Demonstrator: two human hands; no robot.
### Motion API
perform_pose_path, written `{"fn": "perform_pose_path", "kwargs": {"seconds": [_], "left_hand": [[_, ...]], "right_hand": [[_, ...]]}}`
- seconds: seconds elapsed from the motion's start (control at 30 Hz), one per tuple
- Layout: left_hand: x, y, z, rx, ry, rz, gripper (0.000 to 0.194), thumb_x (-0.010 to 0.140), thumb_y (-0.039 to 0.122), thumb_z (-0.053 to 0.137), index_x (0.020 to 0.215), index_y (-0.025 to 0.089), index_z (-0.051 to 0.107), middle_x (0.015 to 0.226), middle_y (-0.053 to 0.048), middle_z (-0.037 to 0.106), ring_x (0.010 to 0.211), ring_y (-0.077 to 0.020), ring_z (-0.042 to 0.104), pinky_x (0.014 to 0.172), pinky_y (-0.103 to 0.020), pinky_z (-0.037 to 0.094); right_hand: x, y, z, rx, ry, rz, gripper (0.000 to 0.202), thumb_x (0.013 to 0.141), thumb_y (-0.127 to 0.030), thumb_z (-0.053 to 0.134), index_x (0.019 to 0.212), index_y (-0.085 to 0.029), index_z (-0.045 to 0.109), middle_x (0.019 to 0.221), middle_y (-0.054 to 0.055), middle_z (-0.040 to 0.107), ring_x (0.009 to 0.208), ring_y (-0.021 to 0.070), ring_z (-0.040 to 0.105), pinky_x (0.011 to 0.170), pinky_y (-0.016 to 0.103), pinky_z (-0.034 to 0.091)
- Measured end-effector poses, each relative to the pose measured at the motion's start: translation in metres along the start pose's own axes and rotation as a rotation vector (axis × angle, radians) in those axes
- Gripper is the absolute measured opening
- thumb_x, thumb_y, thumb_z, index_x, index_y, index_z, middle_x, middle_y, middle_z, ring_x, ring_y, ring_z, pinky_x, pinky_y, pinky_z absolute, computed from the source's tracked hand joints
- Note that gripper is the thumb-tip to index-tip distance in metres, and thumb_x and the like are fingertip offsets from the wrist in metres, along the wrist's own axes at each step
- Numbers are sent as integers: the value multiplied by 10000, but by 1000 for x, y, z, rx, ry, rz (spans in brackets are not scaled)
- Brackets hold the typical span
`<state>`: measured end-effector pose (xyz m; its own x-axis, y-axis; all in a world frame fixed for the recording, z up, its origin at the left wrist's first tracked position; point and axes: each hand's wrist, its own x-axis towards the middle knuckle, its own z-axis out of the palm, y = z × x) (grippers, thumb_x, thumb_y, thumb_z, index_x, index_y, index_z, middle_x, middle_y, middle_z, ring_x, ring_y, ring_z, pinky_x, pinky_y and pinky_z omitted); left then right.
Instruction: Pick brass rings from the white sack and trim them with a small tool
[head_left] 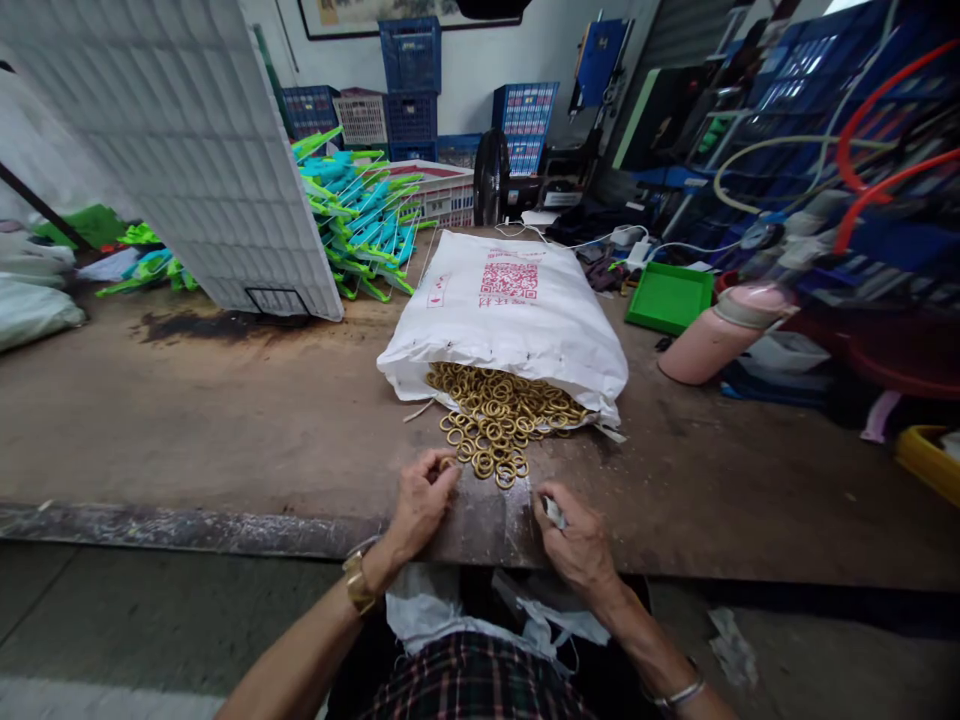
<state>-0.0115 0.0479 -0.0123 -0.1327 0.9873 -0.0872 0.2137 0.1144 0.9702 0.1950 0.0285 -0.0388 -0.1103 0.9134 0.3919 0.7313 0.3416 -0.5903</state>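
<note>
Leaning at the far left of the worktop (187, 420), a white grid panel (195, 150) stands tilted out of the way. The left hand (421, 500) pinches a brass ring at the near edge of the heap of rings (499, 415), which spills from a white sack (510, 310) laid on its side for easy reach. The right hand (574, 540) closes on a small pale piece, possibly a clip.

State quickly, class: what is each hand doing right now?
Left hand: fingers curled on a brass ring at the pile's edge.
Right hand: fingers closed on a small pale piece.
</note>
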Motion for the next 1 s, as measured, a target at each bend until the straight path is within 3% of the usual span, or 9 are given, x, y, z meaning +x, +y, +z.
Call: {"fn": "perform_pose_path", "kwargs": {"seconds": [0.1, 0.27, 0.43, 0.57, 0.73, 0.83, 1.0], "left_hand": [[-30, 3, 20, -190, -57, -104, 334, 678, 247, 573, 987, 157, 489, 603, 65, 486, 432, -56, 440, 421, -162, 355], [-44, 2, 25, -157, -40, -22, 358, 682, 200, 569, 1015, 174, 441, 639, 64, 470, 521, -59, 471, 493, -156, 369], [-48, -4, 21, 9, -92, 55, 358, 686, 160, 551, 1029, 175, 449, 668, 52, 501, 538, -71, 477, 516, -178, 381], [-51, -2, 23, 15, -92, 67, 335, 678, 161, 560, 1000, 171, 471, 668, 43, 514, 543, -74, 482, 521, -181, 391], [-53, 9, 22, -106, -146, -57, 141, 686, 269, 569, 755, 150, 536, 637, 17, 550, 519, -79, 490, 497, -186, 397], [-55, 15, 20, -168, -144, -120, 219, 683, 354, 586, 662, 148, 516, 562, 31, 524, 476, -74, 462, 460, -181, 373], [-59, 19, 19, -243, -159, -187, 299, 672, 421, 625, 677, 140, 523, 523, 40, 513, 429, -55, 411, 429, -171, 344]], "right_hand": [[4, -30, 9, 231, -98, 33, 140, 812, -250, 446, 873, -202, 562, 783, 23, 654, 692, 132, 607, 634, 207, 435], [9, -59, 15, 399, -323, 88, 196, 837, -315, 426, 936, -200, 551, 796, 26, 646, 715, 142, 603, 649, 228, 443], [7, -56, 14, 457, -321, 130, 198, 817, -310, 436, 902, -187, 565, 852, 29, 631, 787, 148, 581, 701, 247, 430], [5, -54, 12, 467, -342, 174, 208, 820, -335, 429, 808, -174, 561, 689, -5, 568, 645, 122, 517, 607, 221, 396], [3, -55, 12, 631, -341, 283, 209, 819, -367, 445, 739, -182, 498, 569, -51, 468, 513, 86, 413, 496, 190, 332], [0, -53, 15, 751, -327, 343, 204, 818, -365, 449, 727, -185, 478, 513, -70, 423, 470, 77, 380, 476, 188, 318], [-2, -53, 16, 847, -294, 422, 196, 791, -357, 483, 712, -177, 486, 502, -67, 427, 461, 72, 368, 458, 189, 301]]}}
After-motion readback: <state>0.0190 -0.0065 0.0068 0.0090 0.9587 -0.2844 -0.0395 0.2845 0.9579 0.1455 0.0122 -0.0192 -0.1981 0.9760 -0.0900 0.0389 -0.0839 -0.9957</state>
